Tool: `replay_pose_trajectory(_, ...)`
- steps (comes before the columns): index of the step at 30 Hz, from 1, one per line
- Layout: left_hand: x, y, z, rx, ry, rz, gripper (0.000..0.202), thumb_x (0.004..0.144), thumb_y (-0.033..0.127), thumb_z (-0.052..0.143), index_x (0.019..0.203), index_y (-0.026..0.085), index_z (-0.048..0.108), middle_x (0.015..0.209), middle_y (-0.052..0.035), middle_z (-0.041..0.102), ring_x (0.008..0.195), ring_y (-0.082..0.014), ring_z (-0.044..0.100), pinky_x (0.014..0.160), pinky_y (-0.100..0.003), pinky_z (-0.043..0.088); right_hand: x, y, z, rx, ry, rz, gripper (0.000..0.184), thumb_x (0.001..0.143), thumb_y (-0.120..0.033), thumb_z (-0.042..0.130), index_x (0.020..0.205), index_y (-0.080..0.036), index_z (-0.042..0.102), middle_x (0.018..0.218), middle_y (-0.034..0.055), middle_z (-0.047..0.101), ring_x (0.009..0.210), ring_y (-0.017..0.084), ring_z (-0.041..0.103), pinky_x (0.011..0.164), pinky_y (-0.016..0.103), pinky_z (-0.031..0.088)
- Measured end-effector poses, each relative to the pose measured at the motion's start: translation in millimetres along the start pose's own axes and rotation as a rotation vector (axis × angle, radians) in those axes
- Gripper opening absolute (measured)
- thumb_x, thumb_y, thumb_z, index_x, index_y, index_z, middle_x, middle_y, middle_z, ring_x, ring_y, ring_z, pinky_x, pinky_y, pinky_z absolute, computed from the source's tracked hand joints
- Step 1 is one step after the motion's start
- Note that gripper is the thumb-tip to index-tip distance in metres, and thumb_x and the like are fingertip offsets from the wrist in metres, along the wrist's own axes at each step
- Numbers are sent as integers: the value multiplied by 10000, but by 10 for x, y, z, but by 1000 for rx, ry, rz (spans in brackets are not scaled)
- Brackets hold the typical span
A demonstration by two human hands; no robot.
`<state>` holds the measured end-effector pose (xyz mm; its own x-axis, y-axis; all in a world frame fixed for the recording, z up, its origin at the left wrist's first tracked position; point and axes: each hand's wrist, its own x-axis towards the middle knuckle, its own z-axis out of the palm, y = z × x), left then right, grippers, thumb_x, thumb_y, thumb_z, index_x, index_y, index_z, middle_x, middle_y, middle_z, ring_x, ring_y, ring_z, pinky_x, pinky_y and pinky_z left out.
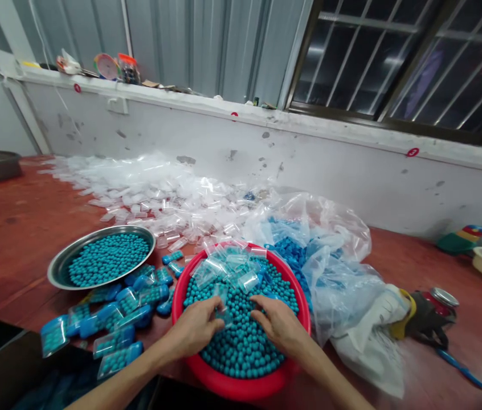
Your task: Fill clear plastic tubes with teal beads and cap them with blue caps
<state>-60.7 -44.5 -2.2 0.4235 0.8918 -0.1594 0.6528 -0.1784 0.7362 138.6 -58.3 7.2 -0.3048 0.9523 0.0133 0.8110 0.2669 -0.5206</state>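
Observation:
A red basin (306, 319) full of small teal beads (245, 347) stands in front of me, with several clear plastic cases (213, 270) heaped on the beads at its far side. Over the beads, my left hand (198, 327) is closed on a clear plastic case (221, 297) between thumb and fingers. My right hand (278, 323) hovers at the right half of the basin, its thumb and forefinger a little apart and close to the beads. Nothing shows between those fingers. Left of the basin lie several filled cases with blue caps (127, 300).
A steel bowl (55, 279) of teal beads sits at the left. Behind spreads a large pile of clear cases (172, 193). Blue caps (288, 250) spill from a plastic bag (330, 285) at the right, near a white cloth sack (373, 353) and a red-sided jar (441, 299).

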Motion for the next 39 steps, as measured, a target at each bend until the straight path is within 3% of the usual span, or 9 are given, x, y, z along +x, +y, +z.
replay_pose_trajectory(4, 82, 23, 133, 171, 20, -59, 119, 654, 175, 497, 771, 183, 518, 752, -79, 582, 818, -283, 545, 751, -391, 352, -51, 21, 59, -439, -100, 159, 216, 839, -191, 415, 967, -128, 578, 911, 146, 623, 813, 276, 605, 672, 350, 437)
replay_pose_trajectory(8, 330, 109, 348, -53, -46, -81, 99, 597, 152, 549, 642, 191, 470, 667, -43, 525, 804, -267, 526, 790, -400, 340, 49, 39, 278, -362, -80, 169, 238, 855, -254, 391, 1023, -141, 516, 965, 147, 577, 769, 249, 607, 618, 322, 428)
replay_pose_trajectory(14, 485, 117, 461, -447, -278, -189, 173, 649, 341, 517, 719, 207, 433, 500, 87, 333, 461, -115, 416, 518, -300, 419, 175, 202, 272, 417, -2, 140, 62, 788, -212, 434, 812, -190, 487, 709, -19, 530, 628, 122, 519, 563, 226, 400)
replay_pose_trajectory(18, 411, 75, 384, -896, -442, -209, 341, 593, 371, 635, 818, 217, 429, 568, 73, 456, 477, -104, 474, 506, -264, 407, 154, 250, 154, 1000, -110, 389, 140, 768, -330, 448, 853, -219, 439, 570, -94, 383, 355, 39, 269, 322, 155, 182)
replay_pose_trajectory(21, 367, 71, 306, -1141, -488, -188, 380, 594, 321, 688, 870, 208, 453, 687, 21, 563, 572, -142, 564, 528, -252, 386, 143, 260, 143, 1132, -88, 394, 185, 731, -360, 495, 837, -219, 439, 600, -92, 410, 339, 20, 246, 303, 138, 135)
replay_pose_trajectory(26, 316, 95, 241, -1260, -380, -169, 320, 627, 208, 686, 898, 178, 519, 748, 3, 571, 661, -124, 542, 585, -244, 376, 150, 253, 205, 887, -13, 290, 86, 767, -293, 451, 777, -210, 468, 550, -84, 403, 363, 49, 319, 333, 160, 247)
replay_pose_trajectory(28, 292, 94, 243, -1283, -337, -156, 300, 641, 208, 682, 899, 174, 533, 753, 1, 567, 653, -111, 522, 584, -238, 369, 130, 234, 214, 664, 64, 120, 83, 782, -228, 437, 760, -197, 511, 610, -46, 482, 505, 91, 468, 483, 203, 392)
replay_pose_trajectory(31, 246, 74, 252, -1317, -306, -122, 257, 661, 218, 675, 877, 167, 545, 741, 1, 561, 656, -106, 514, 583, -230, 363, 55, 168, 195, 330, 127, -58, 176, 794, -157, 417, 862, -196, 575, 822, 21, 564, 810, 159, 544, 752, 268, 413)
replay_pose_trajectory(39, 132, 60, 217, -1376, -194, -152, 293, 712, 249, 629, 944, 204, 456, 809, -6, 592, 711, -127, 564, 608, -248, 403, -127, -4, 38, -133, 10, -25, 392, 814, -195, 444, 1188, -312, 455, 1193, 20, 483, 903, 177, 574, 717, 242, 420)
